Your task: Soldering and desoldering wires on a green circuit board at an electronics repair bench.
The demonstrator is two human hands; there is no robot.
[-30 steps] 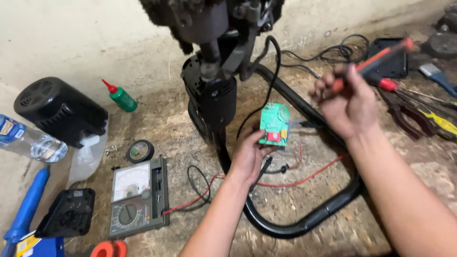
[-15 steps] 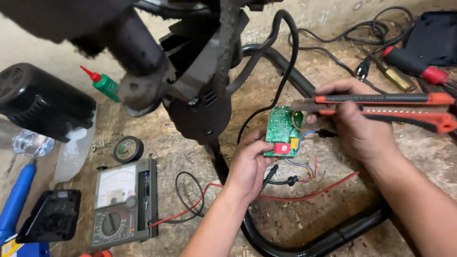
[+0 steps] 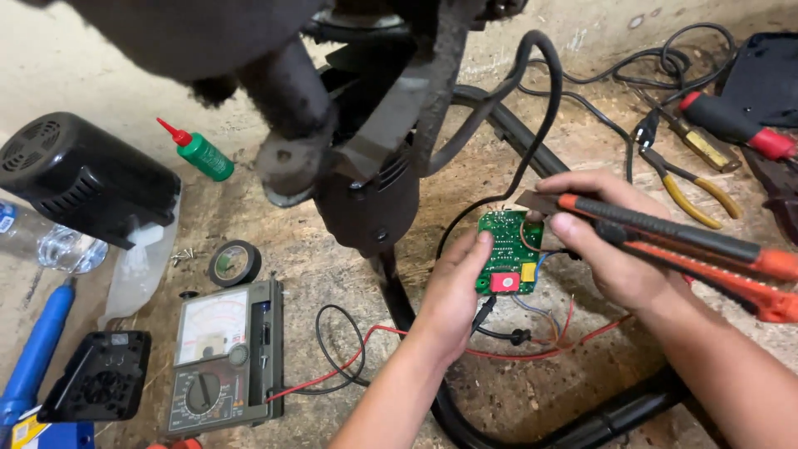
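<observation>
Rough, dusty concrete floor (image 3: 274,249) is serving as the work surface, littered with tools and wires. Nearest the camera, a blue-handled tool (image 3: 37,353) is lying at the lower left beside a small black vented cover (image 3: 100,376), and a grey dial meter (image 3: 223,357) is resting face up just right of them, its red and black leads (image 3: 332,366) curling toward the middle. Close above the meter a roll of black tape (image 3: 234,263) is sitting flat. In the centre the left hand (image 3: 453,295) is gripping the left edge of a small green circuit board (image 3: 507,254), thumb on its face, holding it just above the floor over a black curved tube (image 3: 582,428). The right hand (image 3: 611,241) is closing around two tools, a dark orange-tipped iron (image 3: 665,229) and an orange utility knife (image 3: 715,278), with the iron's tip touching the board's top right corner. Further left, a clear plastic bottle (image 3: 46,245) is lying beside a black motor housing (image 3: 83,179), and a green bottle with a red nozzle (image 3: 199,154) is lying behind them. Farthest back, yellow-handled pliers (image 3: 690,187), a red-handled screwdriver (image 3: 736,125) and coiled black cable (image 3: 665,62) are spreading across the upper right, while a dark machine body (image 3: 366,158) is looming over the top.
</observation>
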